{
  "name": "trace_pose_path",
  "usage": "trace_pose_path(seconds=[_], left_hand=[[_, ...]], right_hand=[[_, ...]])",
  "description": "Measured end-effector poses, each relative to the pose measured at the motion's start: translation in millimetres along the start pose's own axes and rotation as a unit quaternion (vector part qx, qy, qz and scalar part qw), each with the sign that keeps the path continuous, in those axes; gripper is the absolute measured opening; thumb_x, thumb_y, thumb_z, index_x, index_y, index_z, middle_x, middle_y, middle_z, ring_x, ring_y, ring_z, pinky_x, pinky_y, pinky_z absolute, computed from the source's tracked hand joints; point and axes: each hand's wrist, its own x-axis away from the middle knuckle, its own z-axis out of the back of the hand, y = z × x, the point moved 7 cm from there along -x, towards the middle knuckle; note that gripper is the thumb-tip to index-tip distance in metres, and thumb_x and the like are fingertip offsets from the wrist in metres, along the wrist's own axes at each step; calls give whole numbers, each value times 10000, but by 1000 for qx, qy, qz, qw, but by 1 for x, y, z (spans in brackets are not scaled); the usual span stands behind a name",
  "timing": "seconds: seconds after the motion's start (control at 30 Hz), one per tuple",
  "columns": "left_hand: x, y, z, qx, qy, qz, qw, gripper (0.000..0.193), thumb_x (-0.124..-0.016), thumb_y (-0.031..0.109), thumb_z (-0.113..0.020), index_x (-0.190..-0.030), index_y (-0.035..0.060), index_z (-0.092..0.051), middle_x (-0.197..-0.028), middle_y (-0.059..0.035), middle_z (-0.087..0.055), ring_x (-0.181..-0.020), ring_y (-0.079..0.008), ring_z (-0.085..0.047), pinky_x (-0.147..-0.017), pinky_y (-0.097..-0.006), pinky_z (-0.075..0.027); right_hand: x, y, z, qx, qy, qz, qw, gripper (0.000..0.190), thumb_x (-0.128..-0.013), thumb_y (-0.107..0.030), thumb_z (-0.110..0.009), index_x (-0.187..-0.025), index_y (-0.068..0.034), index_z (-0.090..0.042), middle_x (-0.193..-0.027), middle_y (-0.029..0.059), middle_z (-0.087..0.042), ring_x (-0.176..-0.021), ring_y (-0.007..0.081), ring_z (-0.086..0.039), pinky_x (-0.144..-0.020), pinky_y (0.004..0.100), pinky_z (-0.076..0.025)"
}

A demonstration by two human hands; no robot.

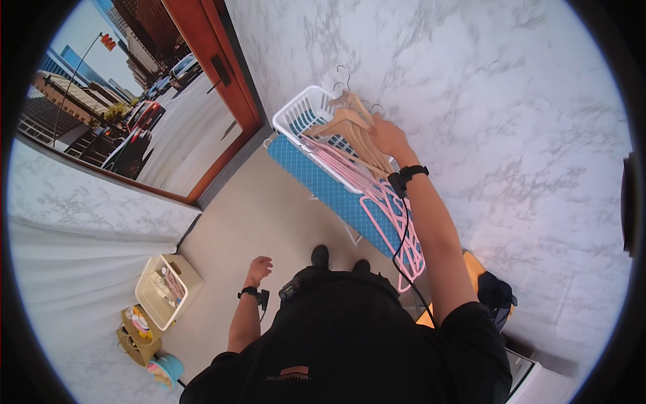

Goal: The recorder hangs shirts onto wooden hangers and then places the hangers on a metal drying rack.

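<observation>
My right hand [391, 137] is at the far side of a white plastic basket [297, 110], its fingers closed around the upper part of several wooden clothes hangers [364, 141]. Their metal hooks stick up beside the wall. The basket rests on a blue ironing board [323, 174] with a pale checked pattern. Several pink clothes hangers [388, 209] lie in a tangled heap from the basket's near edge along the board, below my right wrist. My left hand [259, 270] hangs over the floor at my side, holding nothing, with its fingers loosely bent.
A marbled wall [484, 116] runs behind the board. To the left stand a cream bin [189, 285] with things inside, a woven basket [146, 346] and a light-blue bucket [174, 368]. Dark and yellow cloth [492, 295] sits near my right elbow. A cable hangs from my right wristband.
</observation>
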Motion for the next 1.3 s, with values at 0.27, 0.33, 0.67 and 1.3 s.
trace_pose_path(seconds=[0.27, 0.33, 0.67, 1.3], left_hand=[[8, 176, -7, 58, 41, -261, 963, 254, -1084, 225, -568, -1211, 42, -690, -974, -43, -720, -824, -114, -661, -717, -264, -532], [38, 249, -18, 84, 17, -346, 934, 252, -1103, 228, -566, -1204, 35, -691, -984, -36, -714, -882, -118, -663, -790, -273, -543], [215, 442, -107, 322, -95, -487, 806, 672, -1066, 151, -627, -1598, 192, -218, -1291, -202, -640, -993, -316, -740, -889, -426, -610], [158, 325, -44, 483, -44, -363, 796, 500, -996, -59, -594, -1405, 190, -451, -1038, -123, -631, -861, -268, -695, -762, -431, -594]], right_hand=[[42, -23, 73, -51, 75, 40, 995, 310, -1023, -187, -540, -1311, -78, -502, -1223, 249, -681, -1095, 488, -648, -903, 606, -513], [68, -44, 92, -90, 117, 77, 986, 364, -1025, -146, -541, -1376, -65, -490, -1233, 262, -665, -1123, 483, -630, -926, 571, -508], [170, -183, 18, -127, -7, 278, 952, 593, -1011, -62, -524, -1586, -63, -380, -1256, 226, -559, -1113, 418, -617, -911, 479, -521], [49, -3, -70, 17, -8, 85, 996, 338, -931, -117, -643, -1263, -58, -656, -1210, 216, -655, -1082, 427, -674, -876, 541, -567]])
